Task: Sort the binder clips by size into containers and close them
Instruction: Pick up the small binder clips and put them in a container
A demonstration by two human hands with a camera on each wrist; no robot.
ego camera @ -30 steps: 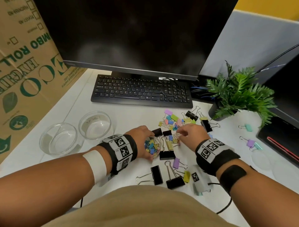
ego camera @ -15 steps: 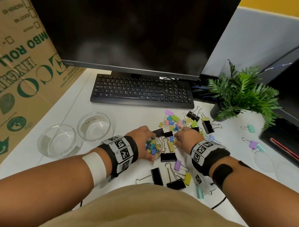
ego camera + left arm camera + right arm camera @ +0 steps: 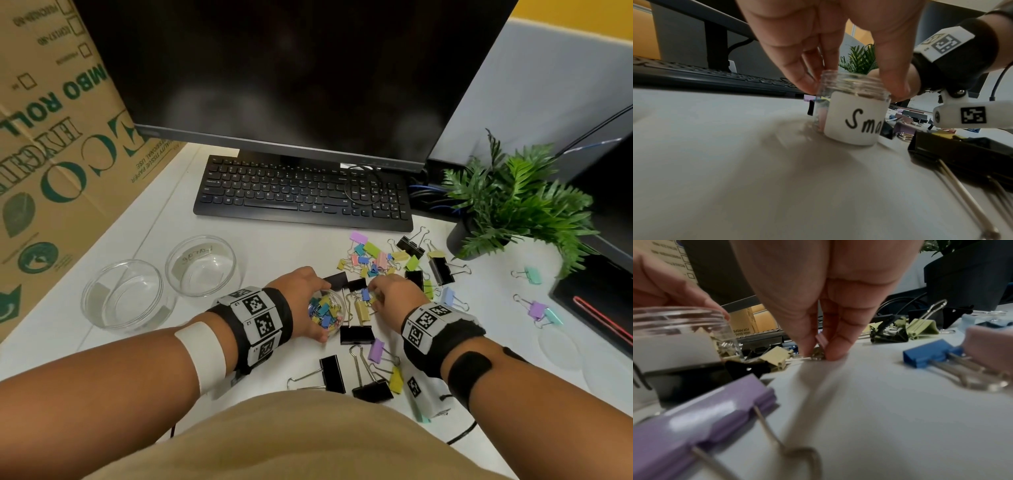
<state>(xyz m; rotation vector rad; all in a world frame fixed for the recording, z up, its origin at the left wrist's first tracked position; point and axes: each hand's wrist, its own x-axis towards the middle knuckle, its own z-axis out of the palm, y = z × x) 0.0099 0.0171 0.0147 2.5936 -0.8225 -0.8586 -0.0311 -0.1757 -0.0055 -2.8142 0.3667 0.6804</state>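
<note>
A small clear jar labelled "Sma…" stands on the white desk and holds several small coloured binder clips. My left hand grips it by the open rim, fingers on either side. Just right of the jar, my right hand pinches a small pink clip between thumb and fingertips, down at the desk surface. A loose pile of mixed coloured clips lies beyond both hands. Large black clips and a purple one lie near my wrists.
Two empty glass dishes sit at the left, the far one labelled. Clear lids lie at the right. A keyboard and monitor stand behind, a potted plant at back right, a cardboard box at left.
My right hand has moved left from the clip pile to a spot beside the jar and lowered its fingertips to the desk. My left hand has stayed on the jar.
</note>
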